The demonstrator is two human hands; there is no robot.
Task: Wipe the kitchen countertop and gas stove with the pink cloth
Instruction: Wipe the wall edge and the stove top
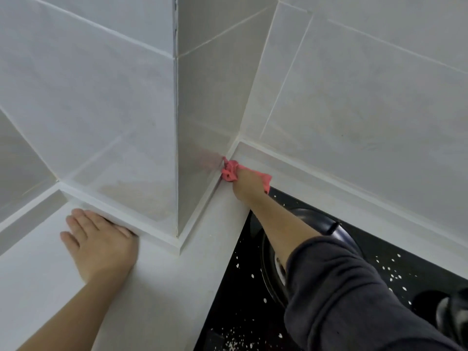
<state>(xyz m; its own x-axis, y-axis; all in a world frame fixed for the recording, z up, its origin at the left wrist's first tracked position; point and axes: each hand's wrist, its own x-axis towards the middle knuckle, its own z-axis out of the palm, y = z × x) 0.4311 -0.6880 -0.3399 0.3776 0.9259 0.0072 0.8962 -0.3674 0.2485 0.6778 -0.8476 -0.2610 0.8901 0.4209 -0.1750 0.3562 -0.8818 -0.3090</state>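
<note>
Right hand [244, 182] is closed around the bunched cloth [229, 172], pressing it into the inner corner where the tiled pillar [200, 122] meets the bench [164, 287], just behind the stove [243, 287]. Left hand [101, 240] lies flat, fingers spread, on the bench left of the pillar, fingertips touching the pillar's base trim, holding nothing. White specks dot the black stove top. Dark sleeve [342, 300] crosses over the burner [276, 262].

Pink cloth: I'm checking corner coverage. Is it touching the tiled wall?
Touching. The head view shows the pink cloth, bunched in the right hand, pressed into the corner against the tiled wall.
</note>
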